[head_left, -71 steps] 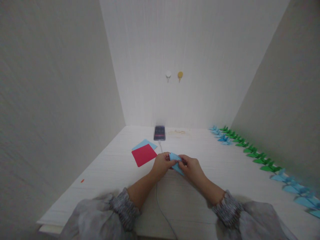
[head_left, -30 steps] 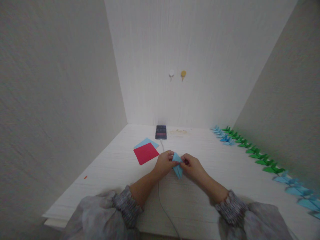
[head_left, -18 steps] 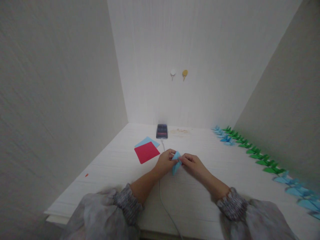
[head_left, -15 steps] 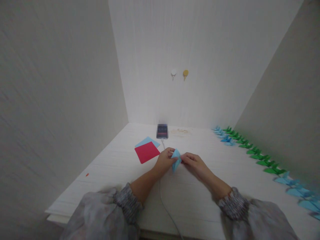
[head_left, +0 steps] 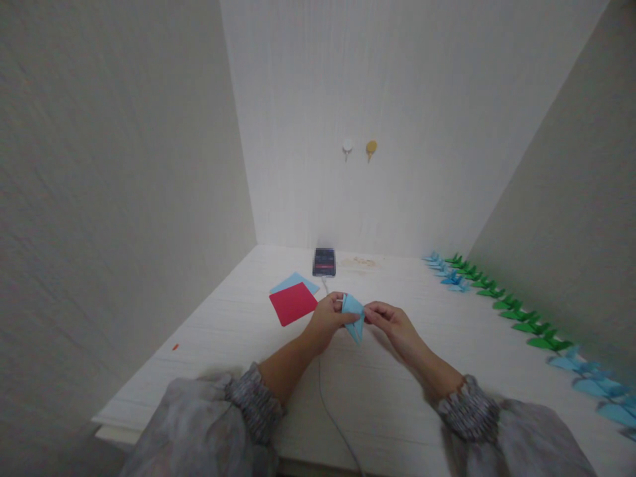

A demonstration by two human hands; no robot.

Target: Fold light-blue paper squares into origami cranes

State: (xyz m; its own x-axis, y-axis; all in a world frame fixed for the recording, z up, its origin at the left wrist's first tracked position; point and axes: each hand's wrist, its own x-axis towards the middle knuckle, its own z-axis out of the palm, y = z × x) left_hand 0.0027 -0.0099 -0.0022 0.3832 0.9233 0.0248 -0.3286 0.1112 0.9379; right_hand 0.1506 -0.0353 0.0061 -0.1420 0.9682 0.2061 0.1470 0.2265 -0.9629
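A light blue piece of folded origami paper (head_left: 352,309) is held up over the table between my hands. My left hand (head_left: 325,322) grips its left side, thumb lying across the front and fingers behind. My right hand (head_left: 390,321) pinches the right edge of the same paper with thumb and fingertips. The paper has a pointed, kite-like outline with its tip downward. To the left of my left hand lies a red square sheet (head_left: 293,304), partly covering a light blue sheet (head_left: 297,279).
A phone (head_left: 324,262) lies near the back wall, its white cable (head_left: 328,412) running under my left hand to the front edge. Rows of green folded cranes (head_left: 509,303) and blue folded cranes (head_left: 591,381) line the right side. An orange scrap (head_left: 175,346) lies at left.
The blue paper has turned in my hands, showing a wider face toward me, and its lower tip has swung right. My right hand stays at its right edge. The view shifted slightly.
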